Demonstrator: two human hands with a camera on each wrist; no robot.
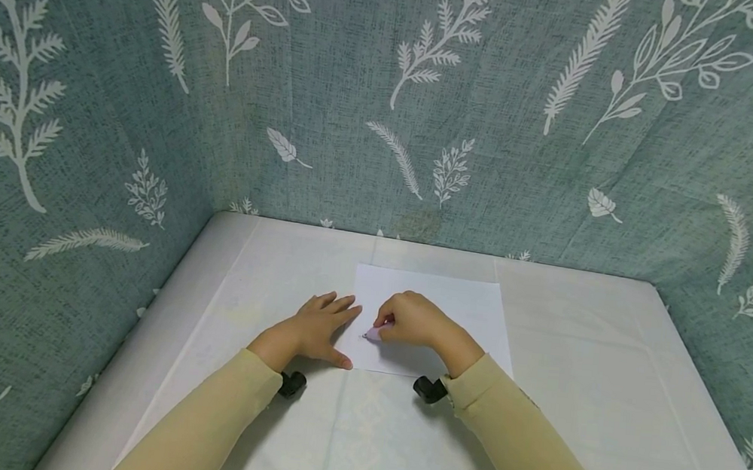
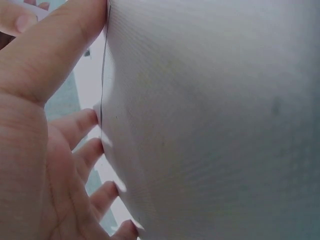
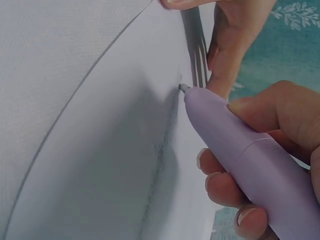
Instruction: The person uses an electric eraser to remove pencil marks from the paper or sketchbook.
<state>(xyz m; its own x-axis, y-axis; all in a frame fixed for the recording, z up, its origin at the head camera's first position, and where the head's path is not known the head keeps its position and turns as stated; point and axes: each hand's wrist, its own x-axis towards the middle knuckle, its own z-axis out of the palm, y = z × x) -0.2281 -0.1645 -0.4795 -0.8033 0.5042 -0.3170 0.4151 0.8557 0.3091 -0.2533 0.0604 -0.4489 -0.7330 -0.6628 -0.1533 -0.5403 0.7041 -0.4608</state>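
Note:
A white sheet of paper (image 1: 458, 303) lies on the cloth-covered table. My right hand (image 1: 416, 320) grips a thick lilac pen (image 3: 250, 150), thumb on one side and fingers curled round the other. The pen's narrow metal tip (image 3: 184, 88) meets the sheet near its left side. A dark, grainy streak (image 3: 157, 167) runs over the paper from about the tip in the right wrist view. With fingers spread, my left hand (image 1: 320, 328) rests at the sheet's left edge; its thumb and fingertips touch down there, as the left wrist view (image 2: 55, 125) also shows.
The table (image 1: 582, 361) has a pale cover with crease lines. Green-blue fabric with white leaf prints (image 1: 352, 59) hangs behind it and at both sides. A black wrist device (image 1: 430, 390) sits under the right cuff, another device (image 1: 292, 384) under the left.

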